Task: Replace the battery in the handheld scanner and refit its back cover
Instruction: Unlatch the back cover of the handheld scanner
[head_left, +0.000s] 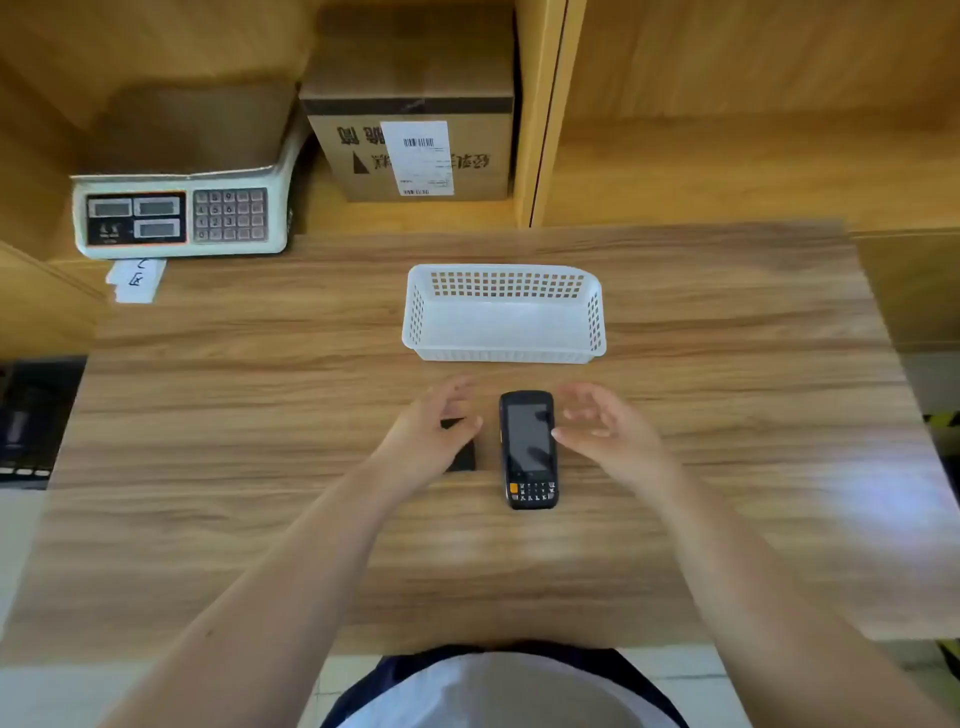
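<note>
The fingers (582, 410) of the right hand (605, 434) are spread and loosely curled, grasping nothing, poised just beside the right edge of the handheld scanner (529, 449). The fingers of the left hand (431, 436) are also released and hover over a small dark flat object (462, 457), probably the battery or the back cover; the hand hides most of it, so which one cannot be told, nor whether the fingers touch it.

The scanner lies face up on the wooden table (260, 467), screen and keypad showing, between the two hands. Its back is hidden, so whether the cover is on or off cannot be seen.

Beyond the hands stands an empty white plastic basket (504, 348). Further off to the left sits a weighing scale (179, 215) with a paper slip (136, 280) in front, and a cardboard box (410, 150) rests on a shelf behind.

Likely risks: turning the scanner over one-handed could let it slip and knock its screen against the table. Seating the battery the wrong way round, or pressing the cover before its tabs line up, could leave it loose.
</note>
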